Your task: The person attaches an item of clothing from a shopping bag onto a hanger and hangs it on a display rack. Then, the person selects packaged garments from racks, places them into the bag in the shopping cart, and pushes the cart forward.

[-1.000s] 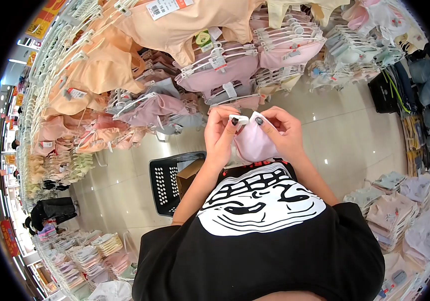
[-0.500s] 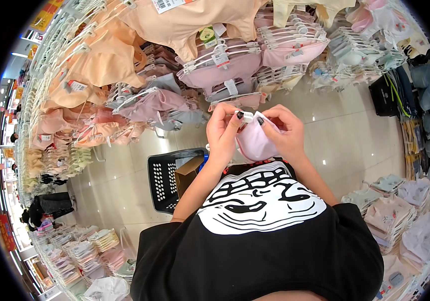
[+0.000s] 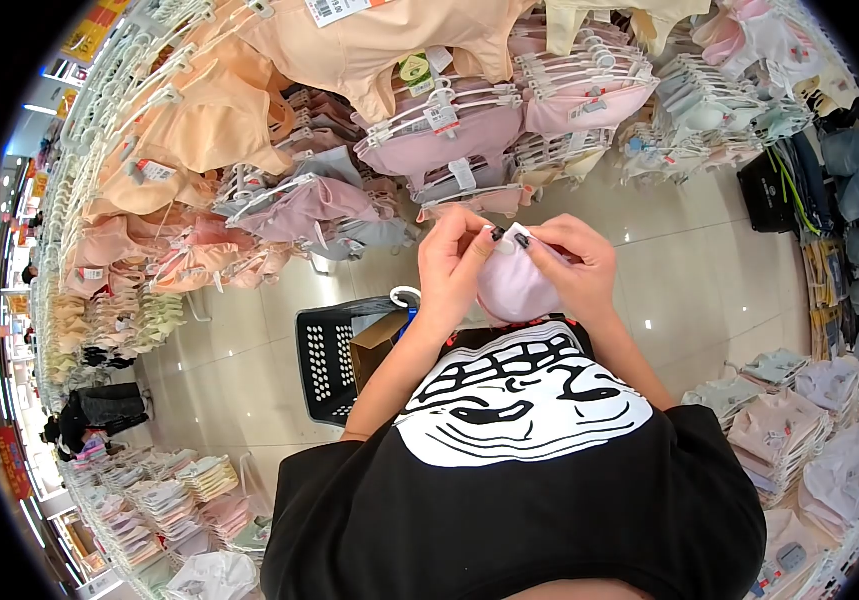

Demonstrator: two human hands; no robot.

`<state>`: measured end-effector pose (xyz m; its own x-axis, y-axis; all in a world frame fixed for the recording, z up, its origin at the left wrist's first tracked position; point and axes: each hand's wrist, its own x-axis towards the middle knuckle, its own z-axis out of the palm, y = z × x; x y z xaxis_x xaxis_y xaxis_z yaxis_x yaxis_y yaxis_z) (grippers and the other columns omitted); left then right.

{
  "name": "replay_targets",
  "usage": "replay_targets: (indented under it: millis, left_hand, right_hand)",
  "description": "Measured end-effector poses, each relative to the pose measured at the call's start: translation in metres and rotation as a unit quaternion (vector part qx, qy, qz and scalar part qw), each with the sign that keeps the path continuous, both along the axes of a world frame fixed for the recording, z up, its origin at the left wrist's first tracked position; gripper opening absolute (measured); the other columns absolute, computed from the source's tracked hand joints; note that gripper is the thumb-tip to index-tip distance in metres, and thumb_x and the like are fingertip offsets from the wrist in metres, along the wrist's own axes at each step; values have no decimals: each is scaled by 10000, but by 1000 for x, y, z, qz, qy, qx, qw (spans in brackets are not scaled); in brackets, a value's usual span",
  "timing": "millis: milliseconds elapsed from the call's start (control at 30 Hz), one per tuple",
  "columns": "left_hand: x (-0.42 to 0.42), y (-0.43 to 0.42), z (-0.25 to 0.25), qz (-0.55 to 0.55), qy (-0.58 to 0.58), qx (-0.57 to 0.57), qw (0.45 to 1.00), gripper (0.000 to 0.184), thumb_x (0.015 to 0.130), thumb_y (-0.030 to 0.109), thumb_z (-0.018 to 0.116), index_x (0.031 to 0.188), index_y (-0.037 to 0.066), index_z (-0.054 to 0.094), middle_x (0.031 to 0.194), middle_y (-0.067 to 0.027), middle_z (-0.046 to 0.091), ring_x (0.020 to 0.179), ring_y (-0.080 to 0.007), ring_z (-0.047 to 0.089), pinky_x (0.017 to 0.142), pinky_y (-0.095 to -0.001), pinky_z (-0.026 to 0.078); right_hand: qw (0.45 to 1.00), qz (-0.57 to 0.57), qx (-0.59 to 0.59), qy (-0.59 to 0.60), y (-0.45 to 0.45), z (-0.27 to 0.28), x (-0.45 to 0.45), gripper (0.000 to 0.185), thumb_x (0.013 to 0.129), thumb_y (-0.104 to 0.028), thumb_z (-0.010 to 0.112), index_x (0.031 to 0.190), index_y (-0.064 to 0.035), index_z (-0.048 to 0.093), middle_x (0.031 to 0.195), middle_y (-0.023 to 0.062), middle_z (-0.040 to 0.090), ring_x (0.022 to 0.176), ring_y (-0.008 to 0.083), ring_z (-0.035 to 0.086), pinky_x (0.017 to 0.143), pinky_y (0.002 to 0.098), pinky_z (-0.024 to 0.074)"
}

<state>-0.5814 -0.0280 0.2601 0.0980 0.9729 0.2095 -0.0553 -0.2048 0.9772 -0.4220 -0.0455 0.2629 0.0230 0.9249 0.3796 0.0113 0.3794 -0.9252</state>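
Observation:
A pale pink-lilac garment (image 3: 519, 285) hangs in front of my chest, held up by its top edge. My left hand (image 3: 454, 262) pinches a small white piece at the upper left of the garment between thumb and fingers. On the other side, my right hand (image 3: 571, 262) grips the top right edge, its thumb on the fabric. The two hands are close together, their thumb tips almost meeting. A white hanger hook (image 3: 405, 295) shows just left of my left wrist; the rest of that hanger is hidden.
Racks of hanging garments (image 3: 439, 140) stand ahead, more garments (image 3: 779, 430) at the lower right and lower left. A black basket (image 3: 324, 365) with a cardboard box (image 3: 377, 340) is left of my left forearm. Dark bags (image 3: 764, 190) hang at the right.
My left hand has moved slightly right, closer to my right hand, and the white piece between them is now mostly covered. The white hook has come into view beside my left wrist.

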Motion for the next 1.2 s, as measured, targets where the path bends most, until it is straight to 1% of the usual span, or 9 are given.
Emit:
replay_targets:
  millis: [167, 600, 700, 800, 867, 967, 1000, 1100, 1200]
  left_hand:
    - [2, -1, 2, 3, 35, 3, 999, 134, 833, 96, 605, 780, -8, 538, 710, -25, 528, 597, -59, 475, 537, -207, 388]
    - [3, 2, 1, -17, 29, -19, 999, 132, 832, 95, 602, 780, -6, 534, 699, -15, 529, 606, -55, 460, 540, -204, 382]
    - [4, 4, -2, -22, 36, -21, 999, 134, 833, 97, 599, 779, -5, 532, 697, -14, 527, 604, -53, 457, 539, -205, 381]
    - [5, 4, -5, -23, 40, -19, 999, 132, 835, 99, 597, 785, -4, 532, 697, -11, 528, 605, -51, 458, 541, -203, 382]
    - [5, 4, -4, -17, 53, -17, 998, 127, 837, 98, 595, 791, -4, 534, 704, -9, 534, 613, -48, 467, 544, -200, 384]
    - [5, 4, -1, -20, 3, -47, 999, 127, 843, 104, 593, 803, -4, 538, 718, -9, 546, 630, -45, 485, 553, -194, 389]
    - [5, 5, -1, -21, 8, -42, 999, 127, 844, 105, 592, 806, -4, 539, 722, -10, 549, 635, -45, 491, 556, -192, 391]
    - [4, 5, -7, -23, 19, -31, 999, 130, 847, 111, 592, 810, -4, 543, 725, -11, 553, 640, -44, 496, 560, -189, 392]
    - [4, 5, -14, -19, 22, -29, 999, 141, 843, 122, 599, 806, -1, 542, 709, -9, 543, 625, -47, 475, 553, -195, 384]
  right_hand:
    - [1000, -2, 6, -24, 2, 6, 3, 160, 736, 54, 646, 892, 27, 668, 783, 61, 593, 689, 95, 531, 572, 193, 389]
    - [999, 10, -3, -40, 2, 2, 5, 135, 741, 48, 643, 873, 28, 666, 743, 47, 587, 648, 87, 521, 550, 192, 380]
    - [998, 17, -56, 1, 1, 2, 4, 104, 745, 10, 655, 847, 25, 661, 739, 46, 597, 655, 86, 530, 573, 210, 401]
    - [996, 28, -85, -4, 2, 1, 7, 85, 762, -10, 647, 837, 30, 651, 753, 32, 587, 665, 72, 524, 585, 207, 405]
    - [995, 36, -92, -16, 4, -1, 8, 116, 767, -52, 654, 853, 26, 644, 756, 28, 582, 668, 72, 523, 590, 210, 407]
    - [992, 58, -112, -11, 5, -4, 9, 186, 766, -121, 669, 887, 16, 635, 761, 26, 579, 671, 77, 524, 601, 219, 414]
    - [991, 68, -120, -5, 5, -5, 9, 212, 764, -145, 674, 899, 12, 632, 762, 25, 578, 672, 80, 525, 605, 223, 417]
    - [980, 68, -153, -110, 2, 2, 5, 225, 757, -159, 679, 896, 8, 619, 742, 9, 566, 674, 80, 513, 590, 234, 407]
    - [970, 72, -156, -171, 3, 3, 6, 226, 743, -155, 694, 883, 8, 625, 744, 21, 582, 672, 81, 512, 584, 245, 409]
